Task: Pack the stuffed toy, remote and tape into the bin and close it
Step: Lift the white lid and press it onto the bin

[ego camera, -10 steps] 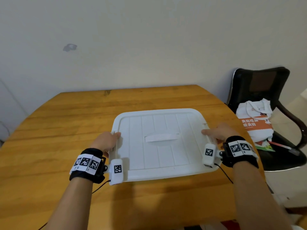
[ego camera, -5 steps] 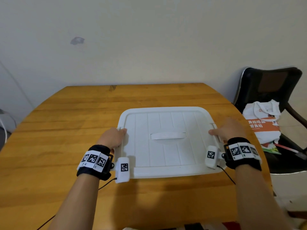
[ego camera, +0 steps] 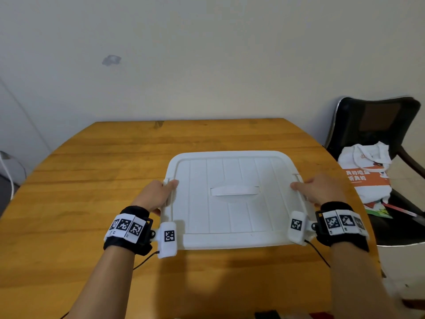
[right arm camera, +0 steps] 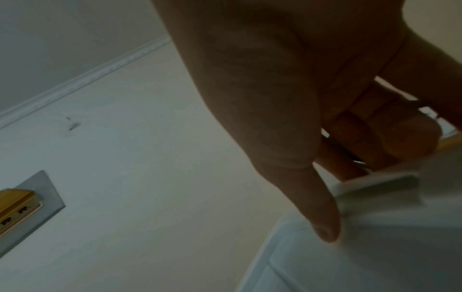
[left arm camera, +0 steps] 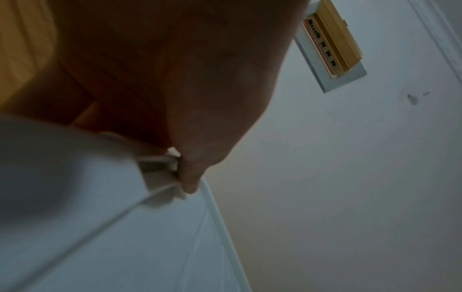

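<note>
A white bin stands on the wooden table (ego camera: 92,180) with its ribbed lid (ego camera: 230,171) lying flat on top; a flat handle (ego camera: 234,191) sits at the lid's middle. No stuffed toy, remote or tape shows anywhere. My left hand (ego camera: 158,194) grips the left side latch (left arm camera: 160,164), thumb on the lid's edge and fingers curled under. My right hand (ego camera: 319,187) grips the right side latch (right arm camera: 375,185) the same way, with its thumb (right arm camera: 322,217) pressed on the lid and its fingers curled beneath.
A black chair (ego camera: 377,120) stands right of the table with a white and orange bag (ego camera: 365,176) on its seat. A plain wall runs just behind the table. A wall socket plate (left arm camera: 332,45) shows in the wrist views.
Both hands stay at the bin's side latches. The head view has shifted a little, so the bin sits more central in it; the lid itself has not visibly moved.
</note>
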A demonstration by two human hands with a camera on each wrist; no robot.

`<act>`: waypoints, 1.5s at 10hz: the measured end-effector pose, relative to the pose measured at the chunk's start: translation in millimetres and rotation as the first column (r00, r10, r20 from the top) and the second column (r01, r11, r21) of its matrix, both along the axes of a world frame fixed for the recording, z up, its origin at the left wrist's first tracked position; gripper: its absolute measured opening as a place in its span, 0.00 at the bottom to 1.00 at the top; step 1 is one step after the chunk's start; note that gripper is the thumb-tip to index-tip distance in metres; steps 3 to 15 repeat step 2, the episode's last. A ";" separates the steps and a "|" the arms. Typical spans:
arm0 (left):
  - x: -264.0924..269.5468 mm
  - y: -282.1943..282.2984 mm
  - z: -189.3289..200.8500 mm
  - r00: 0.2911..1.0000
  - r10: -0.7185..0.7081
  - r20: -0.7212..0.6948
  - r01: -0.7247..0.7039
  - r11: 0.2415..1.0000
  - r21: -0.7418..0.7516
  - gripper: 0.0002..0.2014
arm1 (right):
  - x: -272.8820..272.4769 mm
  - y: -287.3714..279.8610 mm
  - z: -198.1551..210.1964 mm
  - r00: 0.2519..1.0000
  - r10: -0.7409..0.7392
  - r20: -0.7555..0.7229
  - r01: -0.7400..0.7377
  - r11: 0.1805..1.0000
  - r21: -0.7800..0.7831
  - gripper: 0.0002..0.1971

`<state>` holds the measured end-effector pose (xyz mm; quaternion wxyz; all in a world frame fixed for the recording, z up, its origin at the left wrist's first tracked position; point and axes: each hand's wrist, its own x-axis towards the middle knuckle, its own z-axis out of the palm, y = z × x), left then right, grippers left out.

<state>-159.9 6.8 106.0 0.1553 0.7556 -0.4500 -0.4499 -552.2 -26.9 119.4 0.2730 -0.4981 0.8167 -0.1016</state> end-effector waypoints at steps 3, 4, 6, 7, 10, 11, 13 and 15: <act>25.1 53.0 -11.5 0.985 0.088 -0.146 -0.101 0.992 -0.081 0.24 | -2.4 43.1 15.3 0.985 -0.082 0.152 0.103 0.985 -0.138 0.25; 25.1 53.0 -11.5 0.985 0.088 -0.146 -0.101 0.992 -0.081 0.24 | -2.4 43.1 15.3 0.985 -0.082 0.152 0.103 0.985 -0.138 0.25; 25.1 53.0 -11.5 0.985 0.088 -0.146 -0.101 0.992 -0.081 0.24 | -2.4 43.1 15.3 0.985 -0.082 0.152 0.103 0.985 -0.138 0.25; 25.1 53.0 -11.5 0.985 0.088 -0.146 -0.101 0.992 -0.081 0.24 | -2.4 43.1 15.3 0.985 -0.082 0.152 0.103 0.985 -0.138 0.25; 25.1 53.0 -11.5 0.985 0.088 -0.146 -0.101 0.992 -0.081 0.24 | -2.4 43.1 15.3 0.985 -0.082 0.152 0.103 0.985 -0.138 0.25; 25.1 53.0 -11.5 0.985 0.088 -0.146 -0.101 0.992 -0.081 0.24 | -2.4 43.1 15.3 0.985 -0.082 0.152 0.103 0.985 -0.138 0.25; 25.1 53.0 -11.5 0.985 0.088 -0.146 -0.101 0.992 -0.081 0.24 | -2.4 43.1 15.3 0.985 -0.082 0.152 0.103 0.985 -0.138 0.25; 25.1 53.0 -11.5 0.985 0.088 -0.146 -0.101 0.992 -0.081 0.24 | -2.4 43.1 15.3 0.985 -0.082 0.152 0.103 0.985 -0.138 0.25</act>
